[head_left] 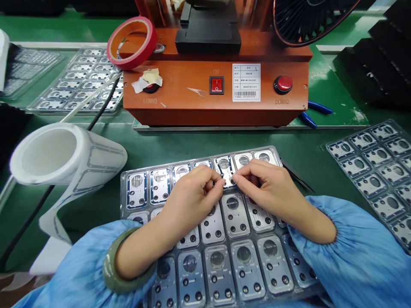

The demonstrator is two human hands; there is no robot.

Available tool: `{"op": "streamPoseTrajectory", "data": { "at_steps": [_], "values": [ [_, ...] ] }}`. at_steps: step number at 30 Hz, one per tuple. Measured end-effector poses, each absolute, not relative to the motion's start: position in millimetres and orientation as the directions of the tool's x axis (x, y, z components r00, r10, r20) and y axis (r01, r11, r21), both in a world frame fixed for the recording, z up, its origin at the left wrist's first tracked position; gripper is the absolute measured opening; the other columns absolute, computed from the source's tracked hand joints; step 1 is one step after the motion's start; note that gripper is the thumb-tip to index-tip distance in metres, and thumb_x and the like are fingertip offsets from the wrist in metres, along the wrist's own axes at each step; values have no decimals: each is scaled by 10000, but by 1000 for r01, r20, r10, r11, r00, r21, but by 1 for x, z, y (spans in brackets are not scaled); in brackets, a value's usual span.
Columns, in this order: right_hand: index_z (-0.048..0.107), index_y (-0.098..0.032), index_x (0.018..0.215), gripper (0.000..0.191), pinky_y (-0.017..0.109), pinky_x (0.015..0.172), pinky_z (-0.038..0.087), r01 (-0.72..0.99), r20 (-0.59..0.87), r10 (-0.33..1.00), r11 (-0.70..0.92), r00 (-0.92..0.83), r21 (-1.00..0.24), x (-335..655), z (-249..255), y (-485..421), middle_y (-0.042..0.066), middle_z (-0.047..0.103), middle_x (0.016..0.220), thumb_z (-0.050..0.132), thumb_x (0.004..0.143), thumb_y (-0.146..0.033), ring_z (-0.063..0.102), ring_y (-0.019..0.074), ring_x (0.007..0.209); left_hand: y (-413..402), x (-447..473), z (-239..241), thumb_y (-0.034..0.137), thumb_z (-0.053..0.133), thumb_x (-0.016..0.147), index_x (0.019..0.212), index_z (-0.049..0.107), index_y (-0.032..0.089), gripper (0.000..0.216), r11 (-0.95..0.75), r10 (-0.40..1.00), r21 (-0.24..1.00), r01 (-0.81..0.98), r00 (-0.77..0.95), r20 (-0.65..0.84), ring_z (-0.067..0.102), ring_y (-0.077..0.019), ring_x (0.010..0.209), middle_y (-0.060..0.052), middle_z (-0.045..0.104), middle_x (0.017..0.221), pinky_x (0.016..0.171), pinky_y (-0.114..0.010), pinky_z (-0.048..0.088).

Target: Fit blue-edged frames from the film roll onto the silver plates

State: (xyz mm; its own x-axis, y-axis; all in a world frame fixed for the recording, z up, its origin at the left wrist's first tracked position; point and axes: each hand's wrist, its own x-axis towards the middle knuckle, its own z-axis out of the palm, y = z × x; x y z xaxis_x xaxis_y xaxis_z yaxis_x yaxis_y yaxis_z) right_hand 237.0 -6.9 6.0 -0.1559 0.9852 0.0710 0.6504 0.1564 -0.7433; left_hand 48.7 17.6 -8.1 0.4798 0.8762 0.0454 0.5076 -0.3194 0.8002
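Observation:
A clear plastic tray [123, 192] full of silver metal plates, each with a round window and small dark holes, lies in front of me. Over a plate in its far row, my left hand [192, 192] and my right hand [268, 184] face each other, fingertips pinched. Between them a thin blue-edged adhesive gasket [231, 164] lies at the plate, its lower ends at my fingertips. Plates left of it, such as the corner plate [137, 190], bear similar blue outlines. Nearer rows show plain silver plates [218, 267].
A roll of adhesive gaskets [105, 156] stands at left, its strip trailing down. Behind the tray is an orange machine [192, 96] with red buttons, red tape [149, 42] and a fan [311, 21]. Tweezers [297, 177] lie by my right hand; another tray [375, 171] sits right.

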Motion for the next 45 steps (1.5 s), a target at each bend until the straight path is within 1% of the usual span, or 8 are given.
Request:
{"op": "streamPoseTrajectory", "data": {
  "at_steps": [10, 14, 27, 33, 37, 41, 43, 45],
  "values": [
    [666, -164, 714, 134, 229, 609, 356, 663, 92, 982, 181, -167, -726, 237, 7, -7, -36, 577, 668, 613, 835, -137, 508, 86, 640, 18, 50, -11, 126, 558, 837, 710, 535, 159, 133, -381, 870, 754, 534, 484, 97, 439, -81, 575, 48, 463, 620, 540, -205, 329],
    [676, -170, 720, 127, 227, 611, 360, 684, 80, 983, 173, -166, -709, 239, 8, -7, -39, 587, 679, 624, 830, -130, 516, 84, 647, 17, 49, -12, 108, 570, 829, 719, 535, 157, 126, -398, 864, 745, 536, 491, 109, 441, -80, 581, 47, 468, 633, 544, -205, 329],
    [658, -160, 717, 131, 240, 595, 347, 693, 82, 970, 222, -230, -686, 242, 6, -5, -32, 560, 670, 622, 841, -139, 497, 96, 638, 17, 49, -13, 123, 576, 833, 749, 535, 167, 104, -422, 853, 708, 566, 513, 98, 456, -103, 597, 38, 473, 657, 554, -226, 336],
    [646, -158, 722, 112, 233, 586, 342, 705, 76, 962, 245, -264, -666, 245, 6, -4, -33, 557, 668, 633, 830, -129, 494, 96, 625, 16, 48, -14, 148, 578, 837, 775, 534, 176, 81, -437, 845, 659, 612, 530, 68, 450, -112, 575, 36, 480, 679, 541, -240, 330],
    [647, -161, 734, 91, 229, 606, 349, 726, 76, 951, 279, -300, -629, 248, 4, 1, -28, 581, 693, 655, 818, -127, 518, 105, 655, 21, 47, -15, 214, 539, 860, 798, 543, 194, 65, -470, 832, 630, 619, 549, 82, 483, -128, 597, 28, 511, 689, 559, -248, 361],
    [670, -161, 836, 51, 254, 662, 365, 762, 19, 934, 304, -358, -571, 245, 7, 3, 12, 656, 832, 635, 859, -191, 582, 155, 812, 20, 43, -15, 349, 522, 855, 780, 573, 217, 160, -484, 823, 608, 629, 564, 71, 524, -154, 594, 22, 551, 646, 559, -264, 400],
    [670, -167, 864, 75, 266, 623, 351, 769, -29, 912, 328, -410, -549, 245, 10, 6, 21, 673, 911, 605, 868, -204, 589, 171, 851, 24, 38, -19, 445, 537, 841, 804, 585, 236, 217, -463, 838, 596, 656, 543, 54, 547, -164, 578, 29, 578, 640, 553, -275, 422],
    [655, -173, 884, 112, 270, 586, 343, 754, -41, 892, 355, -450, -553, 250, 13, 12, 13, 669, 927, 568, 884, -244, 586, 172, 841, 35, 34, -28, 502, 539, 830, 853, 581, 282, 225, -415, 868, 574, 706, 495, 19, 600, -186, 600, 62, 619, 656, 568, -294, 468]
  ]
}}
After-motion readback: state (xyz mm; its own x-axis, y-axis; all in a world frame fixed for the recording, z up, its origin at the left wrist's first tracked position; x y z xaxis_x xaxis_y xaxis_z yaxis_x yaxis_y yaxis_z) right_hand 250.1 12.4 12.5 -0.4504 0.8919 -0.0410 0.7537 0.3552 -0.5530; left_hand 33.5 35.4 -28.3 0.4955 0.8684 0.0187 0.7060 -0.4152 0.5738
